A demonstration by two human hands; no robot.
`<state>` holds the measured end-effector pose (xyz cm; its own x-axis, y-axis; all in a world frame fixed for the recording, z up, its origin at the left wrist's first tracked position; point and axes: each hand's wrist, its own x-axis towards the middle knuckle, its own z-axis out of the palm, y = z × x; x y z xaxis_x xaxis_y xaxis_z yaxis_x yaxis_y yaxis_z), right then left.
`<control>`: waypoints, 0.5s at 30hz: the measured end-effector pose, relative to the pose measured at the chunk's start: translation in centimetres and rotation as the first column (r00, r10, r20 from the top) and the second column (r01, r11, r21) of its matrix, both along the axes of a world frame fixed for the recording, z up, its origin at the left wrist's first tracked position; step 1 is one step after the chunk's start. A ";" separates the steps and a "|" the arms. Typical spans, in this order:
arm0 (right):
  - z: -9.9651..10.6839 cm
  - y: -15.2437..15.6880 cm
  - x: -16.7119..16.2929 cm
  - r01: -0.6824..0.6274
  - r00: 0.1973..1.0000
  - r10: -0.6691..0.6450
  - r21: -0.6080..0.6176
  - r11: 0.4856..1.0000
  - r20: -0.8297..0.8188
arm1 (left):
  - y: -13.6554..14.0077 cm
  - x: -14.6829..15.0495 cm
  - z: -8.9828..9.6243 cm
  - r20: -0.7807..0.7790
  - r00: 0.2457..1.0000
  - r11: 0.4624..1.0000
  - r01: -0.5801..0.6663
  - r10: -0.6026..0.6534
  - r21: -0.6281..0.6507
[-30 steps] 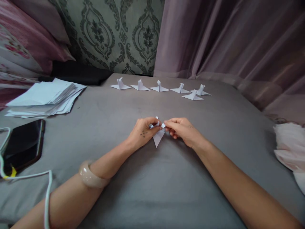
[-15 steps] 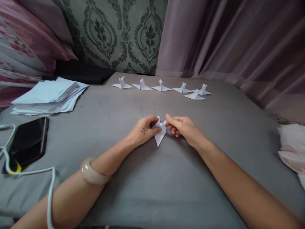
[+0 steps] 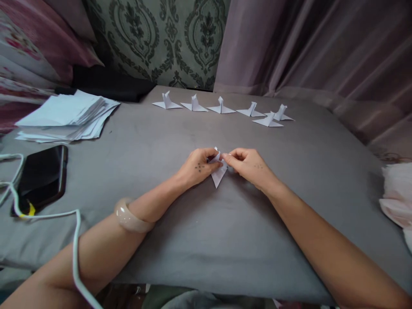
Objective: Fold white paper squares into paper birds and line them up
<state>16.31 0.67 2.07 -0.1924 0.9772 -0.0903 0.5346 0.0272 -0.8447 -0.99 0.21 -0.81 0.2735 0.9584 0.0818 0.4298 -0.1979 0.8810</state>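
Observation:
A small folded white paper figure (image 3: 219, 175) is held between my two hands just above the grey cloth, one point aimed toward me. My left hand (image 3: 199, 166) pinches its left side, thumb in front and fingers behind. On the opposite side, my right hand (image 3: 249, 166) grips the upper right part of the paper with thumb and forefinger. Both hands partly cover the folds at the top. Several finished-looking folded paper figures (image 3: 221, 107) stand in a row farther back, each with flat wings and an upright middle.
A stack of white paper sheets (image 3: 61, 118) lies at the left, with a black phone (image 3: 43, 176) nearer me. A white cable (image 3: 77, 249) runs past my left forearm. Black cloth (image 3: 109, 83) lies behind the stack; pale pink fabric (image 3: 397, 193) sits at the right edge.
The view has tipped downward, so the table appears higher. My right hand has turned and come closer to my left, its thumb now against the paper's upper right part.

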 end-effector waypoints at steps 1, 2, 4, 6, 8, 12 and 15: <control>-0.1 0.0 -0.1 0.005 1.000 -0.005 0.010 1.000 0.008 | 0.0 0.0 0.0 -0.003 1.000 1.000 -0.002 0.002 -0.001; -0.1 0.1 -0.1 0.012 1.000 -0.012 0.012 1.000 0.020 | 0.0 0.0 0.0 -0.007 1.000 1.000 -0.005 0.005 -0.002; -0.2 0.2 -0.2 0.028 0.998 -0.028 0.004 1.000 0.049 | 0.0 0.0 0.0 -0.017 1.000 1.000 -0.011 0.011 -0.001; -0.2 0.3 -0.3 0.047 0.997 -0.047 -0.002 0.999 0.064 | 0.0 0.0 0.0 -0.029 1.000 1.000 -0.013 0.013 0.004; -0.2 0.4 -0.4 0.057 0.997 -0.056 -0.016 0.998 0.055 | 0.1 0.0 0.0 -0.040 0.999 1.000 -0.014 0.014 0.008; -0.3 0.6 -0.6 0.089 0.996 -0.092 -0.139 0.986 -0.018 | 0.1 0.0 0.0 -0.030 1.000 1.000 -0.009 0.010 0.023; -0.3 0.7 -0.6 0.098 0.985 -0.130 -0.255 0.962 -0.113 | 0.1 0.0 -0.2 -0.018 1.000 1.000 -0.007 0.008 0.031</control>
<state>15.75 1.37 1.78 -0.1068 0.9434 -0.3140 0.4097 -0.2460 -0.8784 -1.04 0.33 -1.04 0.2680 0.9576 0.1060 0.4475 -0.2212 0.8665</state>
